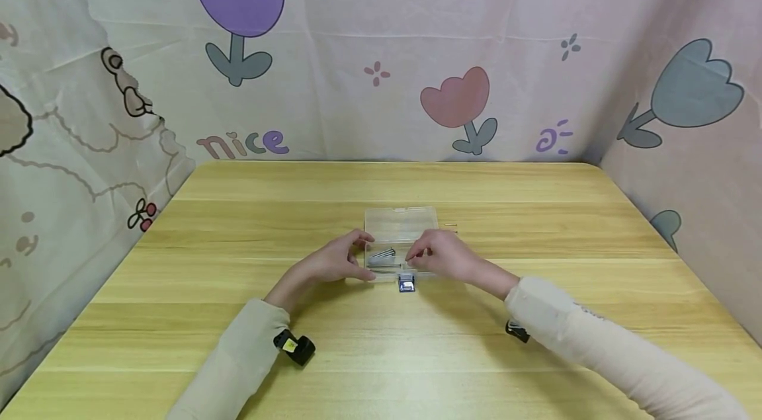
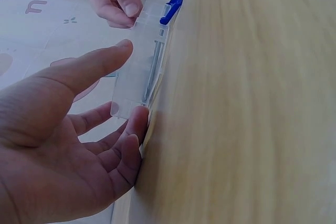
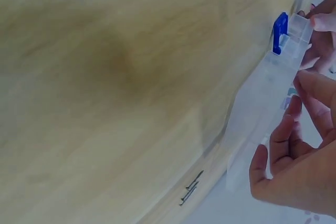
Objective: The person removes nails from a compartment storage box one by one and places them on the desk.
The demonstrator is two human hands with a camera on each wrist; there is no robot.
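Note:
A small clear plastic box (image 1: 397,227) lies on the wooden table (image 1: 238,228) with its lid folded back. Several grey nails (image 1: 381,256) lie in its base, and a blue latch (image 1: 407,284) juts from the near edge. My left hand (image 1: 364,256) brackets the box's left end: in the left wrist view the straight fingers (image 2: 134,129) touch that end and the thumb (image 2: 105,59) hovers just off it. My right hand (image 1: 417,258) pinches the box's right part beside the blue latch (image 2: 172,6). In the right wrist view its fingers (image 3: 286,124) curl round the clear box (image 3: 262,93).
Two loose nails (image 3: 191,187) lie on the table beyond the box, seen in the head view as loose nails (image 1: 450,227) right of the lid. Flower-printed cloth walls (image 1: 381,49) close in the back and both sides. Bare tabletop (image 1: 381,354) lies toward me.

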